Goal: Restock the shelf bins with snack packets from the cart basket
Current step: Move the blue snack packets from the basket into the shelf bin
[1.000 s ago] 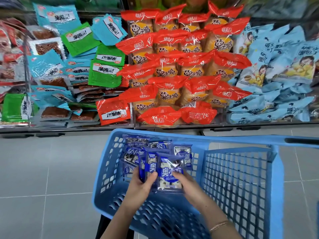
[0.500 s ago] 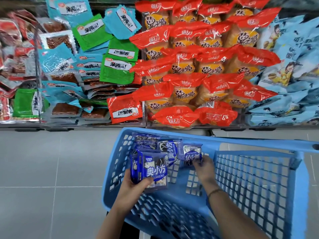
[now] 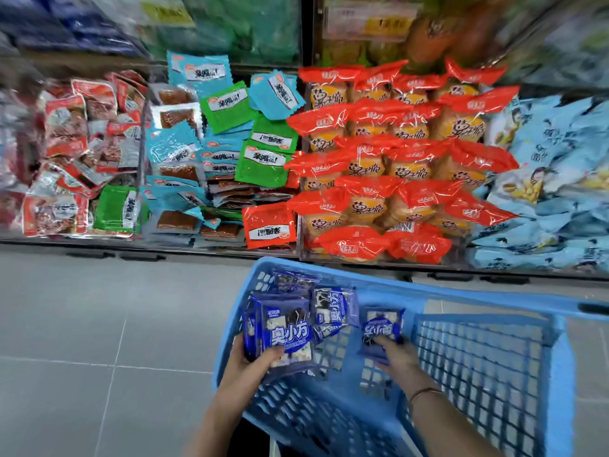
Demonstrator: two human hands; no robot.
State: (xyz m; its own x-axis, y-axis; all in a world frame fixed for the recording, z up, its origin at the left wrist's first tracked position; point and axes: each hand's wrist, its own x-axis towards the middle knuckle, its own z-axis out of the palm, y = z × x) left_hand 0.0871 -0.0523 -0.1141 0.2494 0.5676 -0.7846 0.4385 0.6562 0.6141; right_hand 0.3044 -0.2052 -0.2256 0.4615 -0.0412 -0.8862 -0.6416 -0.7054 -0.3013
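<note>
A blue plastic cart basket [image 3: 487,367] stands in front of the shelf. My left hand [image 3: 245,367] grips a small stack of dark blue snack packets [image 3: 286,331] over the basket's left side. My right hand [image 3: 397,356] holds a single blue packet [image 3: 380,328] inside the basket. More blue packets [image 3: 333,308] lie against the basket's far left corner. The shelf bins behind hold red packets [image 3: 395,166], teal and green packets [image 3: 227,140], and pale blue packets [image 3: 553,179].
A bin of red and silver packets [image 3: 79,153] sits at the far left of the shelf. Grey tiled floor [image 3: 99,341] spreads to the left of the basket. A blurred upper shelf [image 3: 250,28] runs above the bins.
My hands separated: the left kept the stack, and the right reached over and took a single packet. The view has shifted up and left, and the upper shelf now shows.
</note>
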